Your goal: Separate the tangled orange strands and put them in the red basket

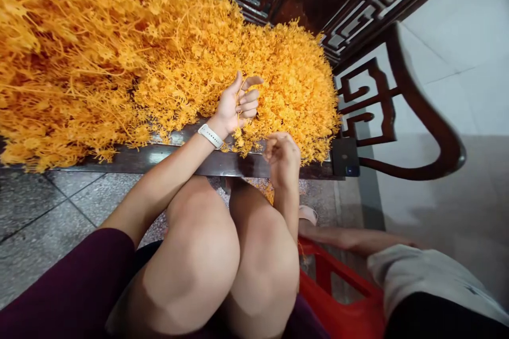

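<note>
Your left hand (237,106) curls loosely around a few thin orange sprigs (240,96) over the heap of orange plastic flower sprigs (167,58) covering the dark wooden tabletop (159,156); your right hand (282,156) pinches together at the heap's front edge

L hand (237,106) raised, palm up, fingers curled loosely; R hand (283,158) lower, fingers bunched in a pinch; both forearms extended over 2 bare knees.

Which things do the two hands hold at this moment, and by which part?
The left hand holds thin orange sprigs by their stems, against the orange pile. The right hand is curled shut; whether it holds anything cannot be told.
</note>
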The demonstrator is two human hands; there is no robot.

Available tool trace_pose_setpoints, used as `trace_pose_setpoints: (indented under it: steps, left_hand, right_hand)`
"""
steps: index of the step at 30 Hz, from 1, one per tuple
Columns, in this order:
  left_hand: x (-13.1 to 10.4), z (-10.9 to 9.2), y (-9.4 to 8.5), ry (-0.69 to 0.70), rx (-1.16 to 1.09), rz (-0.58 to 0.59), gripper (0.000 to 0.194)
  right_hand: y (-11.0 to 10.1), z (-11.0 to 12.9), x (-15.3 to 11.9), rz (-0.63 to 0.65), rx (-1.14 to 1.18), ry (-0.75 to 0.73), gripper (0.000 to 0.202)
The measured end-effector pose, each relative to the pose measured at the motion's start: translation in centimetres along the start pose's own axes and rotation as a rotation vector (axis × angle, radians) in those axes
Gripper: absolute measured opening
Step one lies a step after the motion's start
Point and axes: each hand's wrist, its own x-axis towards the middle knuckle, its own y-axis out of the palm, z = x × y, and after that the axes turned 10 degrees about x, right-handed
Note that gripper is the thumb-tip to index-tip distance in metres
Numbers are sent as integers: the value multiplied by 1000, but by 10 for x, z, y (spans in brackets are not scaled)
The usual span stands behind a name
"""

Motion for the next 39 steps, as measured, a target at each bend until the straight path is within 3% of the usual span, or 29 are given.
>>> trace_pose_setpoints:
  steps: [3,5,9,14,16,19,20,21,22,25,27,29,34,36,39]
  left_hand:
    - [-1,5,3,-28,-13,-9,63]
    - [-2,9,5,-42,-2,-12,62]
    - [-3,12,5,-47,90,24,62]
    - [0,15,2,-24,238,61,61]
    - [3,13,-1,31,257,26,59]
    - [9,5,-8,132,210,-63,57]
    - [10,1,-10,149,184,-79,57]
    - [10,-2,-13,153,161,-83,56]
    - [10,-4,-14,146,142,-76,56]
    - [6,-5,-15,79,111,-33,58]
    - [2,-2,-11,34,97,-14,59]
    - [-4,3,-5,7,88,4,60]
    - [-12,17,8,-76,142,100,63]
    - [-13,23,10,-114,176,129,63]
    - [-11,30,10,-139,225,126,63]
  right_hand:
    - [4,-7,0,204,-330,-57,28]
    - [4,-10,1,291,-426,-82,32]
    - [1,-12,1,388,-495,-108,41]
    - [0,5,-10,474,-426,-85,45]
    - [-3,14,-19,705,-313,-34,42]
    - [-8,23,-31,1282,-108,134,37]
    - [-9,25,-33,1328,-43,149,40]
    - [-9,26,-33,1236,18,126,45]
    - [-10,27,-31,1018,74,73,50]
    - [-9,21,-17,186,199,-63,46]
    - [-9,14,-9,-111,228,-58,32]
    - [-9,6,-6,-152,180,-14,29]
    - [-6,-6,-8,239,-242,19,40]
    - [-8,-9,-4,327,-323,-7,40]
    - [-14,-11,-3,242,-276,-65,41]
